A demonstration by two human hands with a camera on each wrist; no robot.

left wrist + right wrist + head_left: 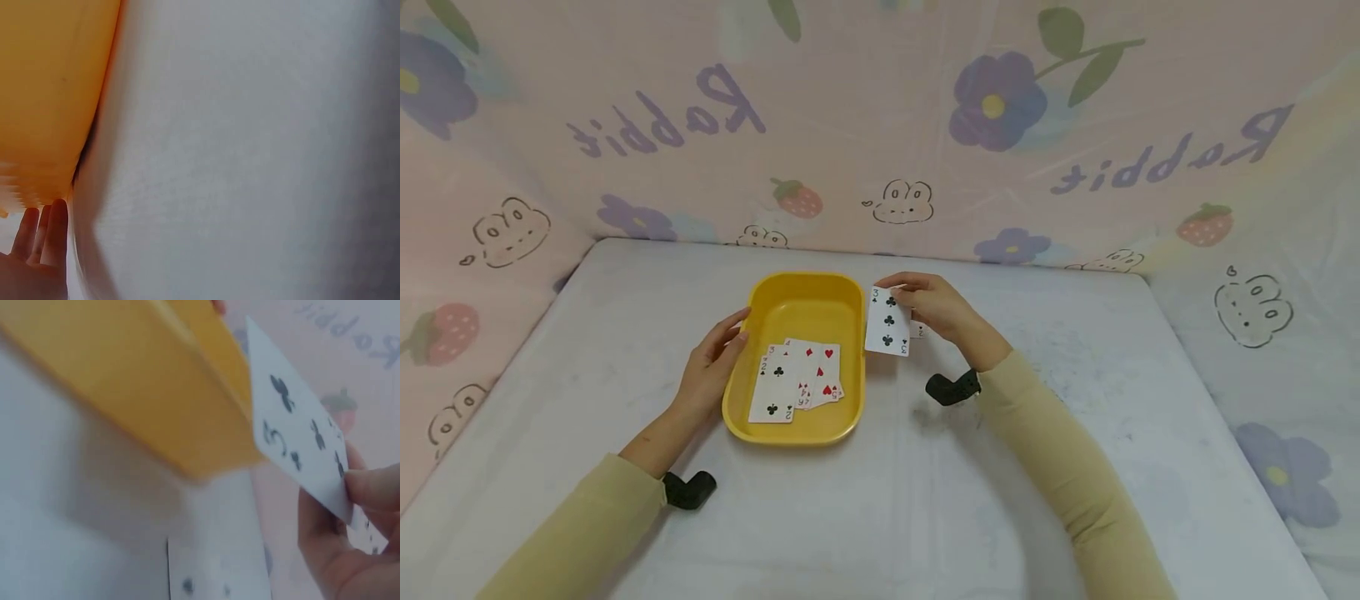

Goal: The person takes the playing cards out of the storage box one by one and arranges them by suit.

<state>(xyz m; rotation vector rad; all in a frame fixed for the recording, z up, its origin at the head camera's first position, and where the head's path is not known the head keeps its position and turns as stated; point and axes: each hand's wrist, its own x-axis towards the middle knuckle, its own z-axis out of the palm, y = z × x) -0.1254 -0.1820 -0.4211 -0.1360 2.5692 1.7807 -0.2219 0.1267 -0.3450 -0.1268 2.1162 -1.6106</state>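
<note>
My right hand [934, 302] pinches a three of clubs playing card [888, 321] by its upper edge, thumb on the printed face. The card hangs just off the right wall of a yellow plastic tray [805, 287]; the right wrist view shows the same three of clubs [300, 419] tilted beside the tray. Against the tray's left side rests my left hand [703, 367], its fingers [57, 234] straight along the wall. Inside the tray lie several overlapping cards, with a two of clubs [772, 392] at the left and a red heart card [829, 367] at the right.
Partly hidden behind the held card, another playing card [919, 330] lies on the white-covered table [865, 517]. Pink printed cloth [850, 142] stands as a wall behind the table and along both sides. Each wrist carries a black camera mount [953, 388].
</note>
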